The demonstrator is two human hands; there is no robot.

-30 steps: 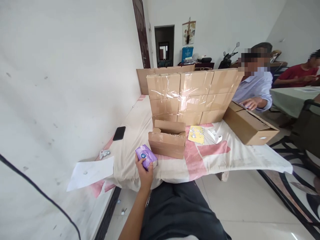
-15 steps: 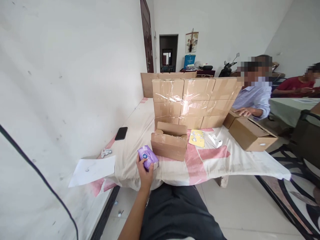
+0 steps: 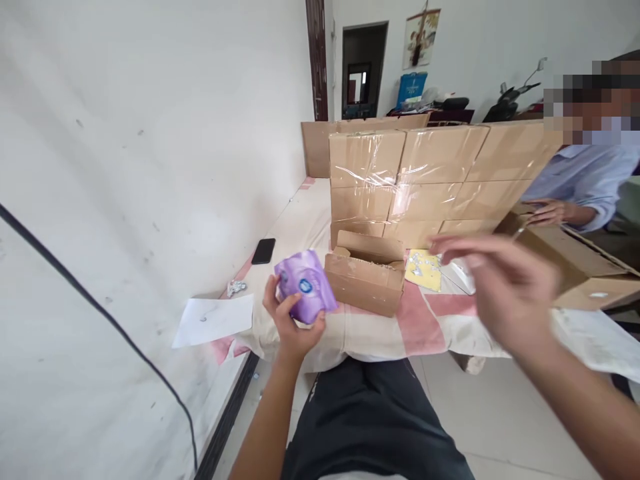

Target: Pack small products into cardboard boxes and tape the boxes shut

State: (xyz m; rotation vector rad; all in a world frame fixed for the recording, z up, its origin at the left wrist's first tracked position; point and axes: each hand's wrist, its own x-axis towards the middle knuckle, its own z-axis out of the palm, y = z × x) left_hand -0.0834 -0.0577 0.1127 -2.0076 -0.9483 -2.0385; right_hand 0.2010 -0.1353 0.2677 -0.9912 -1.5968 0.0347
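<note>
My left hand (image 3: 295, 320) grips a soft purple plastic-wrapped pack (image 3: 311, 300) with a round blue emblem, raised above the near table edge. To the right of the pack stands an open cardboard box (image 3: 364, 288), its flaps up and its inside mostly hidden. My right hand (image 3: 510, 287) is in the air over the table's right part, smeared by motion; whether its fingertips hold anything cannot be made out. Close to those fingertips lies a yellow sheet (image 3: 419, 275) with silvery pieces on it. A white object (image 3: 457, 272) beside the sheet is partly covered by my right hand.
Taped-together cartons (image 3: 430, 160) form a wall behind the box. A black phone (image 3: 263, 251), crumpled foil (image 3: 236, 287) and white paper (image 3: 215, 321) lie at left on the cloth (image 3: 370, 343). On the right, another person's hand (image 3: 547, 212) rests by a large carton (image 3: 595, 263).
My right hand has come into view from the right. The left hand has lifted and turned the purple pack. My view has shifted left and closer.
</note>
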